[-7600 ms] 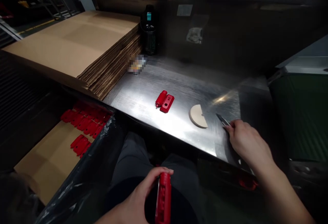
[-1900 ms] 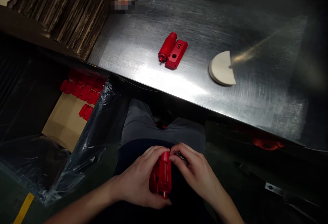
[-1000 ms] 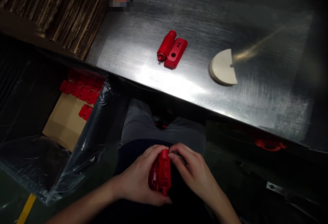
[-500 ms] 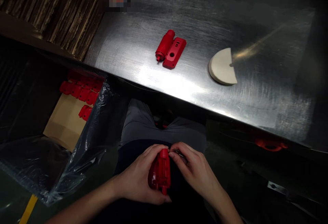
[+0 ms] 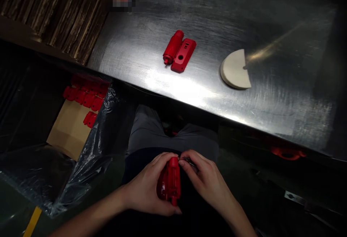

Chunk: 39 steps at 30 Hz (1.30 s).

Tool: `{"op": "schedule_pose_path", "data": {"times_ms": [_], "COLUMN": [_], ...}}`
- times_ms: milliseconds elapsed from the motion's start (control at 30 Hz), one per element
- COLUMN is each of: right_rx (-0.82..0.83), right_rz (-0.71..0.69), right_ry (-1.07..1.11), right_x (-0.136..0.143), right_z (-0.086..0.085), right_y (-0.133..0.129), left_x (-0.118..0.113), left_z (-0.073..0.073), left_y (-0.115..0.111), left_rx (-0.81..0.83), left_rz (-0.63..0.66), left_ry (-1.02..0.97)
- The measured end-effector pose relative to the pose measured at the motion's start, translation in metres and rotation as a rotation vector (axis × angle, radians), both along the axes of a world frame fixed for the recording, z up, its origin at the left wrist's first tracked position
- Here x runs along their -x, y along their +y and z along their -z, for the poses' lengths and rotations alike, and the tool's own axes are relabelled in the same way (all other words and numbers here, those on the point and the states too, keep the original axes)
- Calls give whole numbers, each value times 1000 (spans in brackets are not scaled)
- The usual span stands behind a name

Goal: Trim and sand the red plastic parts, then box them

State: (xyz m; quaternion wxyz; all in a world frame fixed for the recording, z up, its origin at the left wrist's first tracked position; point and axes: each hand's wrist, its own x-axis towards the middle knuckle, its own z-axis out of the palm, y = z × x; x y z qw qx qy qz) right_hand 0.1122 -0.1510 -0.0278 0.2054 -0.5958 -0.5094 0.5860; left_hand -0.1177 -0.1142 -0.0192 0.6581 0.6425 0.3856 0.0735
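Note:
My left hand [image 5: 146,186] is wrapped round a red plastic moulded part [image 5: 174,181], with thumb and fingers at its two ends. The part stands lengthwise above my lap, a round cap at its top end and a thin stub at the lower end. My right hand [image 5: 207,177] pinches a small dark metal tool [image 5: 191,162], mostly hidden by the fingers. Its tip is close to the part's top right edge; whether they touch I cannot tell. On the metal table lie a similar red cylindrical part [image 5: 173,47] and, beside it, a flat red plate [image 5: 184,56] with holes.
A cream half-round block [image 5: 236,70] sits on the steel table [image 5: 130,45]. At the left, a box lined with clear plastic [image 5: 94,146] holds several red parts [image 5: 86,97] on a cardboard sheet [image 5: 71,125]. Stacked cardboard [image 5: 54,12] stands at the upper left.
The view has shifted very slightly. Both hands, the red part and the tool keep practically the same position.

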Motion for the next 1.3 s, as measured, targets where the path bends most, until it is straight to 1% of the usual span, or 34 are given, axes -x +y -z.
{"op": "schedule_pose_path", "data": {"times_ms": [133,467,567,733,867,1000,1133,1300], "right_rx": [0,-7,3,33,-21,-106,-140,-147], "right_rz": [10,25,41,77,70,36,14,35], "right_ry": [13,22,67,130,125,114,96,79], "right_x": [0,-2,-2,-3,-4,-4,-3,-1], "right_z": [0,-1,-3,-9,-16,-24,-29,-30], "right_y": [1,1,0,-4,-5,-4,-4,-6], "left_x": [-1,0,3,9,9,8,7,10], "left_z": [0,-2,1,8,8,5,5,4], "left_y": [0,2,-1,-6,-5,-1,0,-3], "left_rx": [22,9,-21,-100,-208,-277,-300,-295], "left_rz": [1,-1,19,49,84,125,126,114], "left_ry": [7,41,19,-84,-182,-217,-229,-231]}}
